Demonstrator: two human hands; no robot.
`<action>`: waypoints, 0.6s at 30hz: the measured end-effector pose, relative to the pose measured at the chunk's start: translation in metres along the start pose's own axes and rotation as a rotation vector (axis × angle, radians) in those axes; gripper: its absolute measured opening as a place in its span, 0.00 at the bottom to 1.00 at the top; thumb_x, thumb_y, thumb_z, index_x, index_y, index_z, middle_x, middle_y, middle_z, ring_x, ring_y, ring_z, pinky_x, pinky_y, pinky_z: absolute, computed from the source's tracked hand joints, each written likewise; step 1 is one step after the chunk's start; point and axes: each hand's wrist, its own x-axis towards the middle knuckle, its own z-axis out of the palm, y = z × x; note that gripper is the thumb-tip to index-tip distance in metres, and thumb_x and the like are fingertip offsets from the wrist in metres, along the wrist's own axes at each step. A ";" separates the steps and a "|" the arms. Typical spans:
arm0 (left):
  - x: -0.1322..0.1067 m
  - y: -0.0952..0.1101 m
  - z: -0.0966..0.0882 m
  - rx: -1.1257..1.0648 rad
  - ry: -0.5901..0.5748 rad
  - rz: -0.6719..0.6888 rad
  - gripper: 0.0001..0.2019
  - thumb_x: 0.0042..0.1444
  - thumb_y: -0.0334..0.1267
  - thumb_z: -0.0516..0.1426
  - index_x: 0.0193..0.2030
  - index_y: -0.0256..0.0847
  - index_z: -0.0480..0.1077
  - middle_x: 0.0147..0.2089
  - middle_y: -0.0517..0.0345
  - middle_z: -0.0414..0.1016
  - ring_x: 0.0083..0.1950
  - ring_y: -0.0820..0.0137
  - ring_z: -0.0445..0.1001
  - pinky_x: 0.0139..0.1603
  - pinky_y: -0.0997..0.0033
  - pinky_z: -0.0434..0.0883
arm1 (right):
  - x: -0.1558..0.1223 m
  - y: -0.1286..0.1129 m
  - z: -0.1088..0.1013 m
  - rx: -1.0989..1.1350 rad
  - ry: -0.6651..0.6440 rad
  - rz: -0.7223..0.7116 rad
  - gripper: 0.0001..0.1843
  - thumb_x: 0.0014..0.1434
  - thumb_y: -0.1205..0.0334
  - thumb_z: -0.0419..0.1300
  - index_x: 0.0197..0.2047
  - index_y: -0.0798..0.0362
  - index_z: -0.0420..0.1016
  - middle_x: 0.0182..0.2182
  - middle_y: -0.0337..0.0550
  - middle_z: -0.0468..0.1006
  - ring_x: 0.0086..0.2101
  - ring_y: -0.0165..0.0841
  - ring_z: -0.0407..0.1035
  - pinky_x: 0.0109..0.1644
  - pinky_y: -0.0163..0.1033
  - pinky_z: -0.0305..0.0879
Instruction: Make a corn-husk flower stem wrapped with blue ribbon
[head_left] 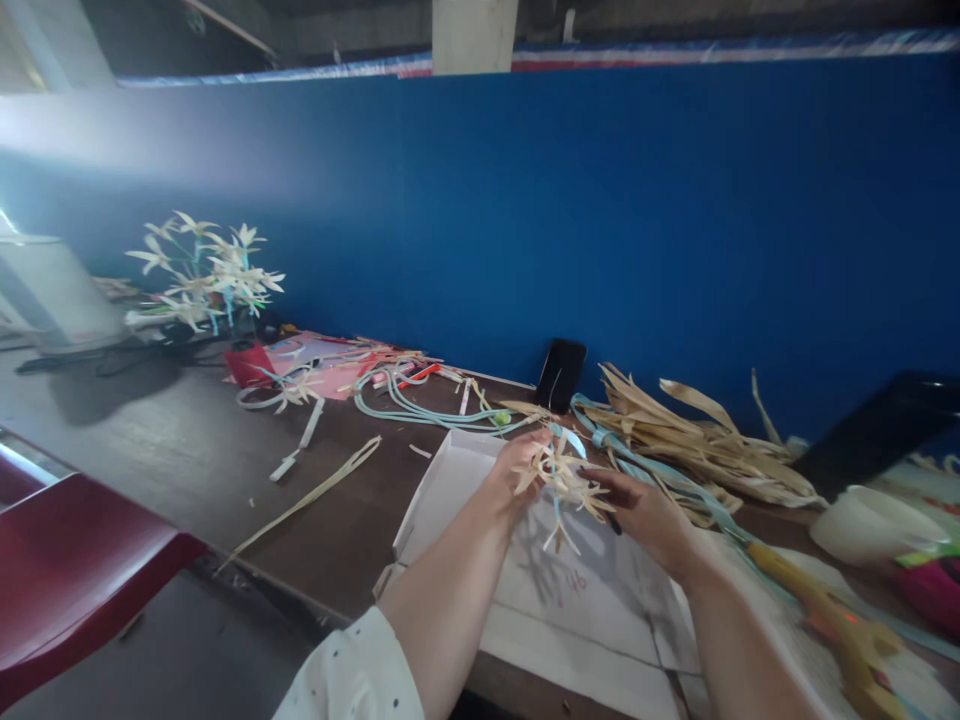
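My left hand (521, 465) is closed around a small bunch of cream husk flowers (559, 475) with pale blue stems, held above an opened white cardboard box (517, 620). Its thumb and fingers are partly hidden behind the petals. From the right, my right hand (645, 515) reaches in with bent fingers at the edge of the flowers. A small dark item (614, 523) shows under those fingers, too little of it to name. Beyond the hands lie dry husks (690, 440) and pale blue strips (645, 468).
A yellow glue gun (825, 610) lies at right, near a white cup (874, 525). A phone (561, 375) leans by the blue wall (465, 230). Farther left are looped blue cord (397, 408), a finished flower bunch (214, 270), a kettle (56, 295) and a red chair (82, 570).
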 end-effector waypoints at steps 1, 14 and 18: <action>0.000 0.000 0.001 0.005 -0.004 -0.002 0.09 0.41 0.36 0.62 0.27 0.34 0.68 0.20 0.60 0.65 0.20 0.76 0.61 0.23 0.74 0.58 | 0.000 0.000 0.002 -0.004 0.005 -0.018 0.24 0.42 0.58 0.66 0.45 0.50 0.77 0.41 0.46 0.79 0.39 0.40 0.74 0.39 0.40 0.70; 0.004 -0.004 0.000 0.034 0.063 0.065 0.10 0.42 0.37 0.62 0.28 0.35 0.67 0.20 0.62 0.62 0.19 0.77 0.60 0.22 0.74 0.57 | 0.000 -0.005 0.023 -0.107 0.078 -0.078 0.24 0.46 0.53 0.63 0.48 0.51 0.76 0.36 0.45 0.80 0.36 0.39 0.74 0.37 0.40 0.70; 0.005 -0.006 0.000 0.025 0.092 0.098 0.12 0.41 0.39 0.64 0.27 0.35 0.66 0.19 0.63 0.61 0.19 0.77 0.59 0.24 0.73 0.56 | 0.000 -0.010 0.023 -0.059 0.081 -0.057 0.23 0.45 0.56 0.64 0.47 0.51 0.78 0.36 0.46 0.80 0.40 0.42 0.73 0.42 0.43 0.69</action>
